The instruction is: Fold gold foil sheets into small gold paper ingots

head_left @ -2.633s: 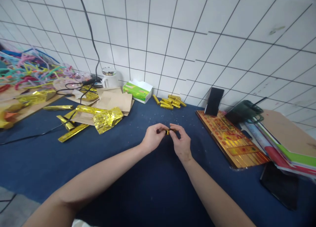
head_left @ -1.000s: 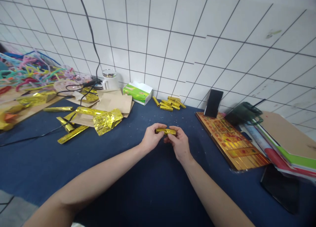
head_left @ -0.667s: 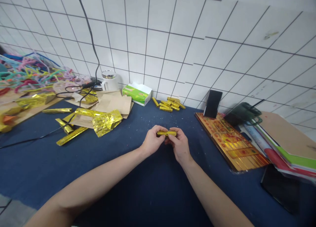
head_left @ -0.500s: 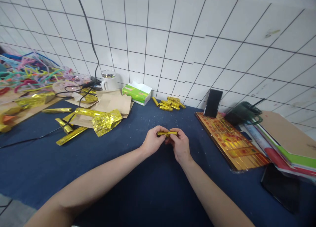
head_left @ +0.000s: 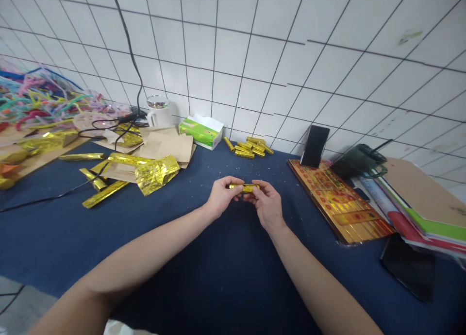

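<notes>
A small gold foil roll (head_left: 249,188) is held level above the blue cloth (head_left: 204,228), between both hands. My left hand (head_left: 223,195) pinches its left end with thumb and fingers. The right end is gripped by my right hand (head_left: 267,204), its thumb on the near side. Beyond the hands, near the wall, lies a pile of several similar gold rolls (head_left: 251,147). Longer gold foil rolls (head_left: 105,194) and a crumpled gold sheet (head_left: 156,174) rest at the left.
Brown paper (head_left: 169,143), a green tissue pack (head_left: 201,131) and a white mug (head_left: 160,114) stand along the wall. A black cable (head_left: 54,197) crosses the left side. On the right are a phone (head_left: 315,146), gold-red packets (head_left: 338,201), a dark cup (head_left: 358,161) and folders (head_left: 425,194).
The view has shifted slightly. Both hands still hold the gold roll, and its left part shows a little more, with the fingers slightly changed in position.
</notes>
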Demonstrator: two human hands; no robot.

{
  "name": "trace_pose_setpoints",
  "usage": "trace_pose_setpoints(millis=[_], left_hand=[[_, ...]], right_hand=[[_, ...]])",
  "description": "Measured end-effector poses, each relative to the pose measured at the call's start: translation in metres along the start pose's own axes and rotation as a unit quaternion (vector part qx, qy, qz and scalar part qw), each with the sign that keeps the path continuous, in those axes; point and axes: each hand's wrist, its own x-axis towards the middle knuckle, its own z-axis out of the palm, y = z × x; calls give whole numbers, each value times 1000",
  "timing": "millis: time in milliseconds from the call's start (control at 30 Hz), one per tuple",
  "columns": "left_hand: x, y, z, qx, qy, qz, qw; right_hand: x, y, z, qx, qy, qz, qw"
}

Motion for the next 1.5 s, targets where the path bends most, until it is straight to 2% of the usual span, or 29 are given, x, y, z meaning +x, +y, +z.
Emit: trace_pose_setpoints(millis=[267, 467, 567, 667, 767, 900, 1000, 1333, 1500], left_hand=[[0, 0, -1, -32, -2, -26, 999], [-2, 0, 0, -6, -1, -30, 1000], [-2, 0, 0, 8, 1, -33, 999], [-3, 0, 1, 23, 5, -34, 999], [-4, 0, 3, 42, -18, -39, 998], [-6, 1, 4, 63, -21, -43, 997], [-6, 0, 4, 55, -17, -45, 997], [-4, -2, 3, -15, -16, -89, 996], [-4, -1, 2, -4, -3, -65, 998]], right_hand=[[-1, 3, 1, -63, -15, -5, 998], [-1, 6, 2, -121, 45, -21, 991], [-2, 7, 3, -134, 56, -25, 989], [-2, 8, 2, -146, 55, -38, 987], [-2, 8, 0, -156, 49, -44, 986], [-3, 9, -1, -163, 18, -29, 986], [-3, 9, 0, -172, 1, -24, 985], [-4, 10, -1, -194, 16, -62, 979], [-4, 11, 0, -178, 13, -39, 983]])
